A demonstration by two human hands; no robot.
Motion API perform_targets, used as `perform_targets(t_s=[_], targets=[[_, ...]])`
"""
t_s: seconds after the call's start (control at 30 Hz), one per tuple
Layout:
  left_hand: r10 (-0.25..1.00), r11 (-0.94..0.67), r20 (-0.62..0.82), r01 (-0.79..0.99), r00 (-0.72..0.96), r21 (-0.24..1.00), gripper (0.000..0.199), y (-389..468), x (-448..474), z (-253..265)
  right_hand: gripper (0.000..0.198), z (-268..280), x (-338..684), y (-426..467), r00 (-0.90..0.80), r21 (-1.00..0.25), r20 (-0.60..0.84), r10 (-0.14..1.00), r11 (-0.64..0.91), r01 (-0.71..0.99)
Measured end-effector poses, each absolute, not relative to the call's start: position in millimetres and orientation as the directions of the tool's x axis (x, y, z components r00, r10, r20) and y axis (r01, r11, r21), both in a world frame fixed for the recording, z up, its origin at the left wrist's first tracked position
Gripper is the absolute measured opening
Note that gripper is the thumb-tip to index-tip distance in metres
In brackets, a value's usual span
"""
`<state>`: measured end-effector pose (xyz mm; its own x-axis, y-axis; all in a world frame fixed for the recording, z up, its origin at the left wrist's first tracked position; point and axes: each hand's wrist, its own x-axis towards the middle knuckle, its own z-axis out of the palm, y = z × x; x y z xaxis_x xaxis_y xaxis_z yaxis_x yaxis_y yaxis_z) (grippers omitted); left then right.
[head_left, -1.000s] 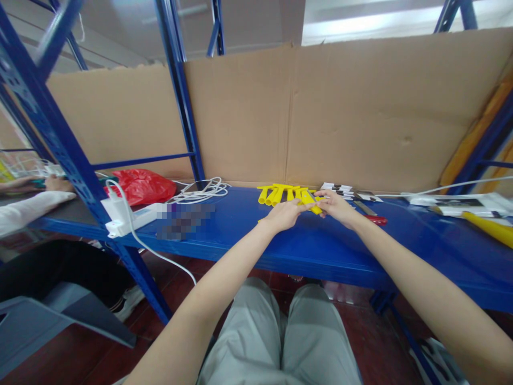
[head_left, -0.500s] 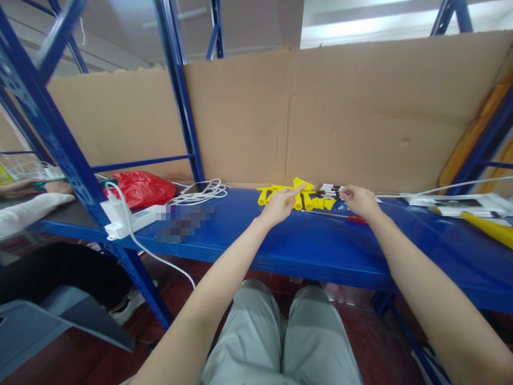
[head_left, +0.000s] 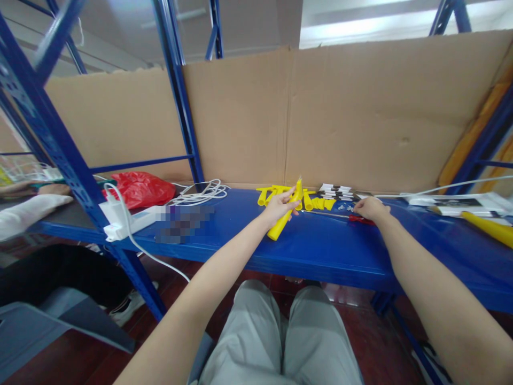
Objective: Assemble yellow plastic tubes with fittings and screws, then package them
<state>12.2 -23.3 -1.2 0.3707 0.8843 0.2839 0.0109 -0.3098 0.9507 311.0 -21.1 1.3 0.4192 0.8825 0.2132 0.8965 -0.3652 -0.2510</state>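
My left hand [head_left: 282, 207] is closed around a yellow plastic tube-shaped handle [head_left: 279, 229], lifted at a tilt, its round end towards me. Behind it, several more yellow plastic parts [head_left: 262, 197] lie in a row, with small yellow pieces [head_left: 323, 203] at their right. My right hand [head_left: 372, 207] is low over the table with its fingertips together beside some tiny shiny parts [head_left: 344, 207], possibly screws; whatever it pinches is too small to make out. Just under it lies a screwdriver with a red handle [head_left: 358, 218], its shaft pointing left. Black-and-white pieces [head_left: 335, 191] are stacked behind.
The blue shelf table [head_left: 320, 248] is backed by a cardboard sheet [head_left: 240, 117]. To the left are a white power strip [head_left: 134, 220], coiled white cable [head_left: 204, 193] and a red plastic bag [head_left: 143, 189]. A co-worker's hands [head_left: 52, 189] are beyond the blue post [head_left: 64, 136].
My left hand has picked up a yellow handle from the row and tilted it towards me. My right hand has moved from the black-and-white pieces down and right to the tiny parts.
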Motion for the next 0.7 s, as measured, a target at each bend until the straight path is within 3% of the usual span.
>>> perform_targets(t_s=[0.3, 0.7], targets=[[0.851, -0.146, 0.135, -0.019, 0.508, 0.989, 0.073, -31.4, 12.1, 1.6, 0.011, 3.7, 306.0, -21.1, 0.424, -0.211, 0.208, 0.881, -0.383, 0.899], [0.841, 0.044, 0.001, -0.07, 0.542, 0.997, 0.078, -28.8, 12.7, -4.2, 0.014, 0.8, 305.6, -14.8, 0.405, -0.176, 0.17, 0.898, -0.377, 0.909]])
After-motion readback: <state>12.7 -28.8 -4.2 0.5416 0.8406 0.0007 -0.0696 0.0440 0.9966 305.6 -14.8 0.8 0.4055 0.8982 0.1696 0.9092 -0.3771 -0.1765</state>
